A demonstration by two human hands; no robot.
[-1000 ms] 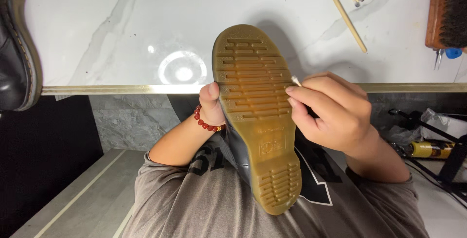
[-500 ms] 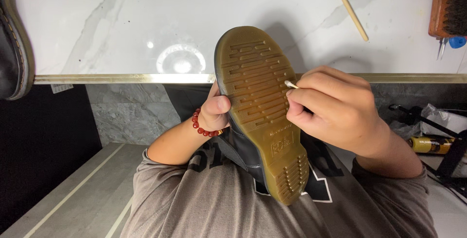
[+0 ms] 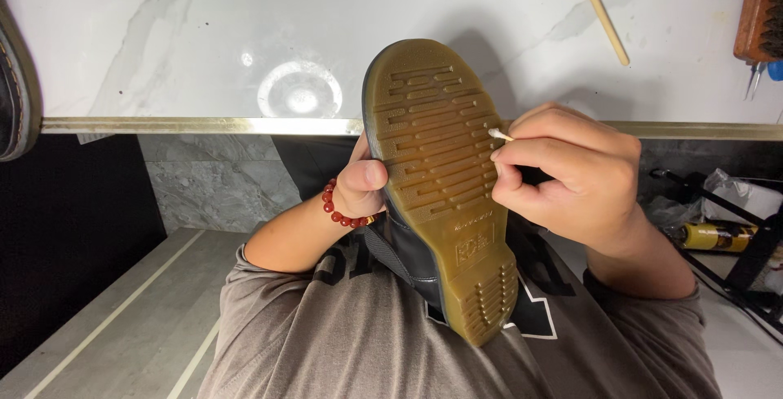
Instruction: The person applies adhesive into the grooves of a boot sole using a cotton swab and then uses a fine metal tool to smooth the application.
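A black leather boot with a tan ridged rubber sole [image 3: 440,179] is held sole-up over the person's lap, at the white marble worktop [image 3: 204,32] edge. The left hand [image 3: 359,183] grips its side; right hand [image 3: 571,175] fingers pinch a white-tipped cotton swab [image 3: 499,134] against the tread.

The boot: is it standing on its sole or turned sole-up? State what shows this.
Sole-up. The boot's ridged tan sole faces the camera, toe toward the table; the left hand grips its side, off any surface.

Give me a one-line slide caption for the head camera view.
Left hand holds a boot sole-up while right hand presses a cotton swab to its tread.
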